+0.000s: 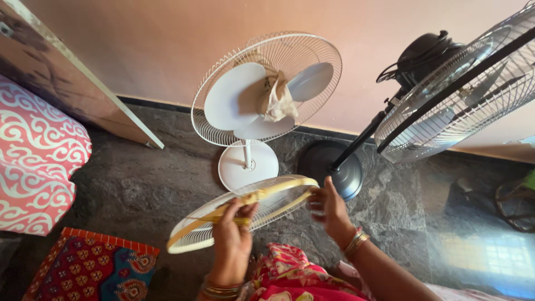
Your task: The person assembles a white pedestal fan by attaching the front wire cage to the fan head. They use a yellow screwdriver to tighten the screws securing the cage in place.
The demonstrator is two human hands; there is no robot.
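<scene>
Grille (pixel 245 214) from the front of the white fan, a round wire guard with a yellowish rim, sat between your two hands, held nearly flat and tilted, low in the middle of the view above the floor. Your left hand (pixel 233 242) had its fingers (pixel 245 210) clenched over a yellow strip that crossed the wire face, thumb on top, with bangles at the wrist. Your right hand (pixel 330 210) met the rim at its far right edge; its fingers (pixel 316 205) were blurred, curled loosely at the rim, and you could not tell from the view how firmly they gripped.

Just beyond the guard stood the white pedestal fan (pixel 266 89), its round base (pixel 248 165) on the floor and its rear cage facing you with the three pale blades bare. A crumpled beige cloth (pixel 277 100) was bunched over its hub. To the right, a black pedestal fan (pixel 454 83) leaned with its own cage still on, its dark round base (pixel 329 164) just beside the white one and near your right hand.

Below the hands showed your red and pink patterned clothing (pixel 290 276). The grey stone floor (pixel 139 184) ran under everything. At the left lay a pink and white patterned cushion (pixel 36 161), and near it a red patterned mat (pixel 92 267). A peach wall (pixel 167 44) rose behind both fans.
</scene>
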